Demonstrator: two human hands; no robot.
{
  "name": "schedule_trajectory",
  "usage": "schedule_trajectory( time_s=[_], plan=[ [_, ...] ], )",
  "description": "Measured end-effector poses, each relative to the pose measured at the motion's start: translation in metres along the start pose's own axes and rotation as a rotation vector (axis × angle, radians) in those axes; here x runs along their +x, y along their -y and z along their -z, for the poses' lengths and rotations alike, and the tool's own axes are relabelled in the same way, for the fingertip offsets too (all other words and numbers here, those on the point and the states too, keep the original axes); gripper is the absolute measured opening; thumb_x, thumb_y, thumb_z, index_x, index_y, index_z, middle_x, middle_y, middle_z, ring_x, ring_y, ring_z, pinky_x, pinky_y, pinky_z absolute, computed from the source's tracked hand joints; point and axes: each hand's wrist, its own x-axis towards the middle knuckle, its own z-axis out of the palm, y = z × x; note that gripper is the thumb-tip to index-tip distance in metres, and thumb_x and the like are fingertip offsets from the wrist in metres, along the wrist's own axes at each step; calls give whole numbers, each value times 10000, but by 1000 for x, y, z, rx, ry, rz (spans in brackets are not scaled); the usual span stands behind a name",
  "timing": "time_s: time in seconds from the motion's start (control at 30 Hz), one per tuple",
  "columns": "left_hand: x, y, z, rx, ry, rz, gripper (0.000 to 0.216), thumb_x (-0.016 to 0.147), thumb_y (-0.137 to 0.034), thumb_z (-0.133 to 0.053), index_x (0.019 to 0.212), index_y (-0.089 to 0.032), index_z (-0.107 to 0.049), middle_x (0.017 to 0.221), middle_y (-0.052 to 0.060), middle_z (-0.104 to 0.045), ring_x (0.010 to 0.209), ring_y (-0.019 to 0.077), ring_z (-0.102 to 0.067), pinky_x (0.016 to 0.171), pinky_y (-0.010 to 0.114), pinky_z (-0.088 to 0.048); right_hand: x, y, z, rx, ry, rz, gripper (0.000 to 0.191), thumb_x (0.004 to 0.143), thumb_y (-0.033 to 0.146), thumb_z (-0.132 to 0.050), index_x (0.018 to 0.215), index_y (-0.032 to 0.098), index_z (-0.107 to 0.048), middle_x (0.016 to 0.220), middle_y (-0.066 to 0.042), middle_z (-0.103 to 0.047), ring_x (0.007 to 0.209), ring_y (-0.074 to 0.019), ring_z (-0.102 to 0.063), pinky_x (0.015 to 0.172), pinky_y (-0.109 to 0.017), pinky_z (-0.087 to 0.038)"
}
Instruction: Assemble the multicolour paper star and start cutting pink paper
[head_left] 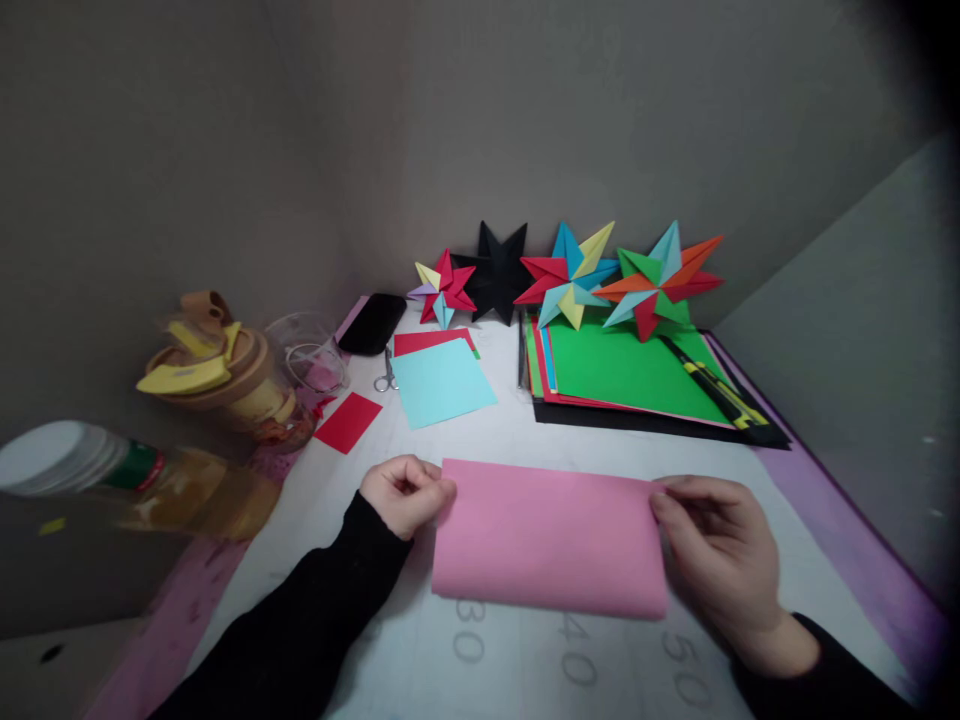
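A sheet of pink paper (551,540), bent over along its near edge, is held between my two hands above the white mat. At its left edge my left hand (409,495) is closed, thumb and fingers pinching the upper corner. My right hand (720,545) pinches the upper right corner between thumb and fingers. Beyond the pink sheet lie a light blue paper square (444,383) and a smaller red paper piece (349,422). Small scissors (385,378) rest beside the blue square, partly covered.
Several folded paper stars (574,272) lean against the back wall. A stack of coloured paper (622,370) at the right bears a yellow-black cutter (712,390). A dark phone (373,323), a lidded cup (225,375) and a white-capped jar (202,490) stand or lie left.
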Motion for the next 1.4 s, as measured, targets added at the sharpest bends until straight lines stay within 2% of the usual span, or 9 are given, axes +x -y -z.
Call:
schedule_trajectory(
  time_s=[0.13, 0.3, 0.47, 0.67, 0.83, 1.0, 1.23, 1.33, 1.4],
  plan=[
    [-2, -3, -1, -11, 5, -27, 306, 531, -134, -751, 543, -183, -449, 483, -68, -558, 385, 51, -439, 407, 177, -318, 0, 0, 0, -5, -3, 4, 144, 747, 229, -684, 844, 241, -578, 780, -25, -644, 692, -184, -631, 592, -313, -523],
    [-5, -7, -2, 38, 27, -64, 243, 587, -165, -724, 821, -155, -661, 487, -61, -594, 401, 71, -500, 439, 199, -355, 1, -2, 0, -2, 3, 5, 139, 755, 219, -676, 852, 240, -579, 783, -24, -643, 694, -179, -628, 590, -304, -520],
    [-7, -7, -1, 60, 10, -84, 144, 587, -150, -711, 730, -159, -722, 501, -33, -628, 436, 82, -534, 468, 210, -388, 1, -1, 1, 6, 7, -1, 144, 755, 220, -676, 855, 245, -575, 790, -23, -644, 704, -181, -629, 597, -306, -521],
    [-8, -10, 0, 146, 9, -61, 25, 603, -180, -706, 604, -168, -684, 458, -29, -617, 416, 80, -504, 443, 202, -364, 1, 0, 1, -20, 22, -6, 130, 761, 244, -670, 845, 239, -572, 777, -31, -647, 686, -184, -631, 578, -312, -530],
    [-8, -13, 1, 183, 56, -78, 99, 657, -211, -678, 572, -166, -653, 469, -31, -605, 435, 78, -492, 458, 199, -367, 1, -1, 0, -28, 37, 5, 128, 760, 243, -665, 844, 218, -571, 769, -24, -646, 676, -168, -633, 569, -286, -530],
    [-6, -8, 2, 180, 80, -202, 99, 690, -200, -653, 605, -161, -621, 511, -39, -575, 484, 75, -484, 494, 193, -371, 1, -3, 0, -7, 49, 4, 127, 763, 224, -664, 851, 217, -573, 780, -20, -644, 689, -159, -633, 584, -272, -528],
    [-4, -6, 1, 180, 51, -144, 122, 676, -211, -649, 691, -172, -535, 450, -72, -534, 395, 58, -443, 434, 179, -297, 0, -1, 1, -2, 59, -23, 138, 763, 234, -663, 857, 223, -563, 788, -22, -635, 692, -160, -626, 591, -271, -522],
    [5, -2, 7, 234, 62, -131, 187, 658, -212, -633, 753, -196, -473, 443, -109, -483, 375, 54, -403, 436, 180, -282, 4, 1, -4, -15, 143, -116, 152, 769, 262, -649, 876, 222, -549, 760, -11, -614, 650, -148, -604, 552, -250, -491],
    [12, 3, 14, 354, 114, -104, 199, 648, -215, -608, 762, -210, -444, 435, -121, -451, 370, 61, -387, 436, 187, -277, 7, 1, -9, -25, 267, -219, 153, 778, 283, -622, 887, 219, -535, 702, 9, -584, 604, -138, -573, 521, -239, -457]
  ],
)
